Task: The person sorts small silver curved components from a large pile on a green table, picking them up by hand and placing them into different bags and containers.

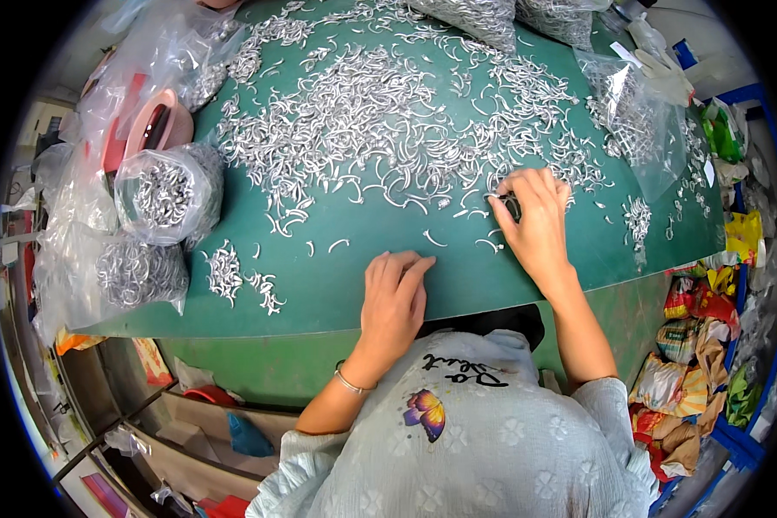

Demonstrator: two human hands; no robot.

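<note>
A wide spread of small curved silver metal pieces [345,112] lies across the green tabletop [311,298]. My right hand [535,220] is at the near right edge of the spread. Its fingers are bent down toward the thumb, and whatever lies between them is hidden. Nearer the front edge, my left hand [395,293] rests on the table with its fingers curled and close together. What it holds, if anything, does not show. A single curved piece [433,239] lies just beyond the left fingertips.
At left stand an open plastic bag of pieces [166,197], a filled clear bag [142,274] and a pink container [168,121]. Small piles [224,274] lie near the left front. Another bag of pieces [634,112] lies at right, beside a small heap [637,220]. Shelves with colourful packages [691,337] stand beyond.
</note>
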